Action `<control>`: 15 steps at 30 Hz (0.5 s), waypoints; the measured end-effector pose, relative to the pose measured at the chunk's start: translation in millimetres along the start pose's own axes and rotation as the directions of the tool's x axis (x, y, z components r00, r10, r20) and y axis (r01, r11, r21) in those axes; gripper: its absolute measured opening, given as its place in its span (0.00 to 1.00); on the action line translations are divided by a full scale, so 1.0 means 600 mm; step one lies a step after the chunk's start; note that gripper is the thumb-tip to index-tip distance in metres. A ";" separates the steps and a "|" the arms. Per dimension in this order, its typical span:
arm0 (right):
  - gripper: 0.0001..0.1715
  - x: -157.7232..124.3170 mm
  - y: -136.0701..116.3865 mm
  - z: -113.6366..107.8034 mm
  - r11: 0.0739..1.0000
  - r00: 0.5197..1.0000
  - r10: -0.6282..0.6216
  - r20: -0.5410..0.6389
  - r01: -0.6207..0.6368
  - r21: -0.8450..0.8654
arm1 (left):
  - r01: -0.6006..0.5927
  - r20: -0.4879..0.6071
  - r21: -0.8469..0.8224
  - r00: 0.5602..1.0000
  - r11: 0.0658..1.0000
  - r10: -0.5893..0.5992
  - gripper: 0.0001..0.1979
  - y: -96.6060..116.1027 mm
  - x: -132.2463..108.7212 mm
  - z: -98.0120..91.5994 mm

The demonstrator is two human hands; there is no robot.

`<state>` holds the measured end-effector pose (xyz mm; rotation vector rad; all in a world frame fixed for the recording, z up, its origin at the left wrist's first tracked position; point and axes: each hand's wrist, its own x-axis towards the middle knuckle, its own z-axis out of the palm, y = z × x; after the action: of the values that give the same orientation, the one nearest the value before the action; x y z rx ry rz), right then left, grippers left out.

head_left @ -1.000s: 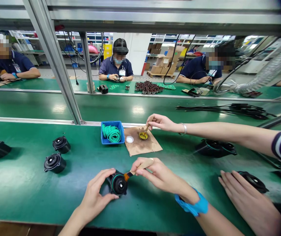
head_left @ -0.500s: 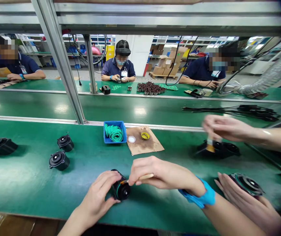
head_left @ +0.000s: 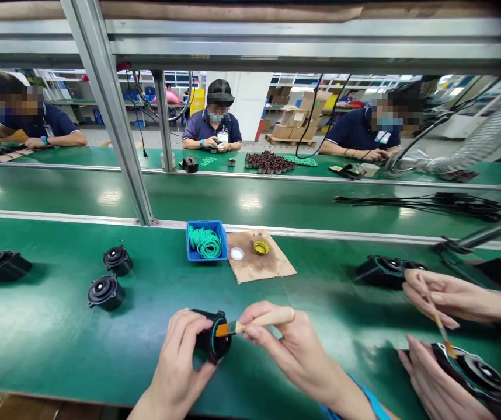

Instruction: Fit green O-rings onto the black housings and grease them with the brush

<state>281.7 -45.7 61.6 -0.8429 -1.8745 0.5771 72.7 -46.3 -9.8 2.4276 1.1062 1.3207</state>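
In the head view, my left hand [head_left: 183, 354] grips a black round housing [head_left: 221, 349], tilted so its ringed face points right. A green rubber ring [head_left: 214, 337] runs around that face. Pinched in my right hand [head_left: 292, 350] is a paintbrush [head_left: 272, 318] with a pale wooden handle; its orange bristles touch the housing at the green ring. Beyond my hands, a blue bin [head_left: 207, 257] holds many green rings [head_left: 206, 242]. Beside it, a stained cardboard sheet [head_left: 263, 271] bears a yellow cap [head_left: 261, 248] and a white disc [head_left: 237, 254].
Two black housings [head_left: 105, 293] stand at the left, with a joined black part [head_left: 3, 266] farther left. At the right, a co-worker's hands [head_left: 447, 294] brush another black housing [head_left: 478, 373]. A metal post [head_left: 110, 116] rises from the bench; several people sit opposite.
My right hand has turned and lowered, so the brush now lies nearly level against the ring. The co-worker's brush has moved from the far part down to the nearer housing.
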 end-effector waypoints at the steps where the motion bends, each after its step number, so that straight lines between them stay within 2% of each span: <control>1: 0.07 -0.002 0.000 0.004 0.999 1.000 -0.027 -0.005 0.027 -0.024 | -0.007 -0.004 0.005 1.000 1.000 0.007 0.16 0.002 0.000 0.000; 4: 0.06 -0.004 -0.002 0.010 0.985 0.992 -0.130 -0.001 0.129 -0.112 | -0.008 -0.001 0.014 1.000 1.000 0.008 0.17 0.004 -0.003 0.001; 7: 0.06 -0.006 -0.009 0.014 0.966 0.978 -0.207 0.027 0.209 -0.153 | 0.016 0.048 0.034 0.999 0.999 -0.018 0.18 0.003 -0.009 0.001; 12: 0.05 -0.012 -0.018 0.016 0.960 0.969 -0.212 0.128 0.231 -0.160 | 0.002 0.056 0.057 0.998 0.998 -0.005 0.18 0.002 -0.010 -0.002; 15: 0.05 -0.012 -0.012 0.014 0.964 0.976 -0.202 0.082 0.212 -0.157 | -0.001 0.060 0.059 0.998 0.998 -0.002 0.17 0.003 -0.008 -0.001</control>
<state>273.8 -56.2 58.8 -0.7286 -2.0612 0.3256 71.3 -50.9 -11.7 2.4910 1.1469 1.2236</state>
